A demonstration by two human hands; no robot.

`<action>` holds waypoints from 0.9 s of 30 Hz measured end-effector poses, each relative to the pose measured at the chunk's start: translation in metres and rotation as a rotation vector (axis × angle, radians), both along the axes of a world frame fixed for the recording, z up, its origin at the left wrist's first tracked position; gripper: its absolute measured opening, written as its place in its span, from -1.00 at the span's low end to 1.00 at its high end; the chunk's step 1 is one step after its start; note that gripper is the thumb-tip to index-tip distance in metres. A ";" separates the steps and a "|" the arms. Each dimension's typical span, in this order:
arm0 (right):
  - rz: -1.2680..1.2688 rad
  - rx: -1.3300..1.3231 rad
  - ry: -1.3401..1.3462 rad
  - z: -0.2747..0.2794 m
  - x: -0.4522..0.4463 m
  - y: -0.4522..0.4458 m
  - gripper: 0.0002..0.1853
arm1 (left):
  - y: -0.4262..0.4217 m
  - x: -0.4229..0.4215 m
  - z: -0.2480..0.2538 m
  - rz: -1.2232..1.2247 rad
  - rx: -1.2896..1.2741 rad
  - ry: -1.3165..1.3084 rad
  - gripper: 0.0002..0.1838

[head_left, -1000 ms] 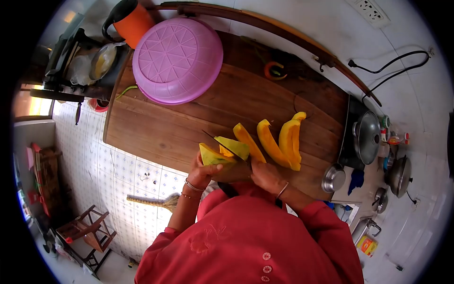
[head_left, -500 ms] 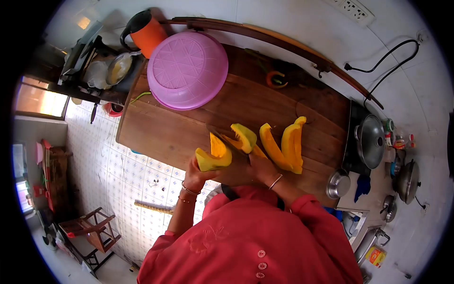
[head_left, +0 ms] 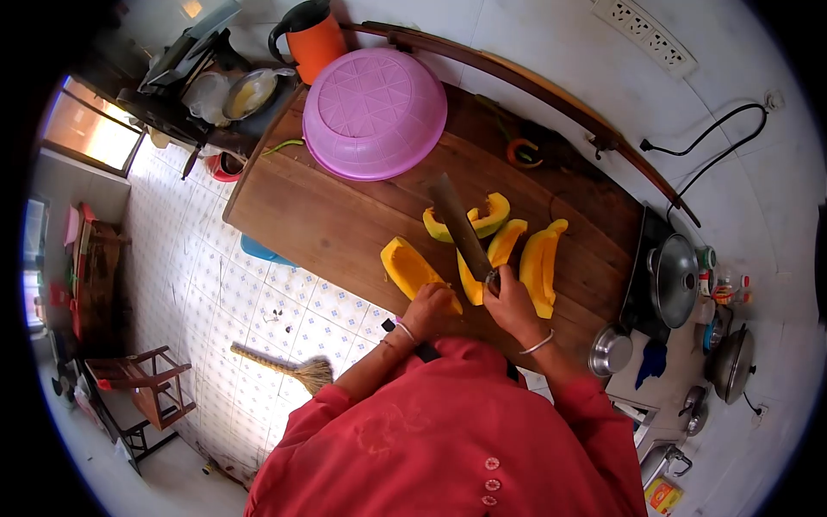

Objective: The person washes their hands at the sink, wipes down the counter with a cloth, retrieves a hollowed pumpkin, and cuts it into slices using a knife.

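My left hand [head_left: 431, 308] is closed on the near end of a long pumpkin piece [head_left: 407, 265], which lies on the wooden table with its orange flesh facing up. In my right hand [head_left: 514, 308] is the handle of a kitchen knife [head_left: 461, 226]. Its broad dark blade points away from me, above other pumpkin pieces. A curved pumpkin piece [head_left: 493, 215] lies partly behind the blade, and more cut pumpkin is beside my right hand. Farther right rests a long pumpkin wedge [head_left: 539, 269].
On the wooden table [head_left: 345, 224], a pink plastic basin [head_left: 375, 112] sits upside down near an orange kettle [head_left: 314, 43]. A metal bowl [head_left: 611, 351] stands by the right edge, with a lidded pan [head_left: 674, 280] beyond it. A broom [head_left: 293, 369] lies on the tiled floor.
The pumpkin piece in my left hand has come down from a raised, tilted hold onto the table. My right hand has moved right, and the knife blade is now plainly visible, pointing away.
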State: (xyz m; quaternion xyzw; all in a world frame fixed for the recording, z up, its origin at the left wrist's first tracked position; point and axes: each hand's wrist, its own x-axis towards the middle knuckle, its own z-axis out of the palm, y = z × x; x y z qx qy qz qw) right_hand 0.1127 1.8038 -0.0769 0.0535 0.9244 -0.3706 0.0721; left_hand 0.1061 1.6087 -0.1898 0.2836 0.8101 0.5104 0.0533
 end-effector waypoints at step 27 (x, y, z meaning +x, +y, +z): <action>0.114 0.092 0.001 0.041 0.019 -0.049 -0.70 | -0.087 -0.069 -0.025 0.623 0.129 -0.415 -0.70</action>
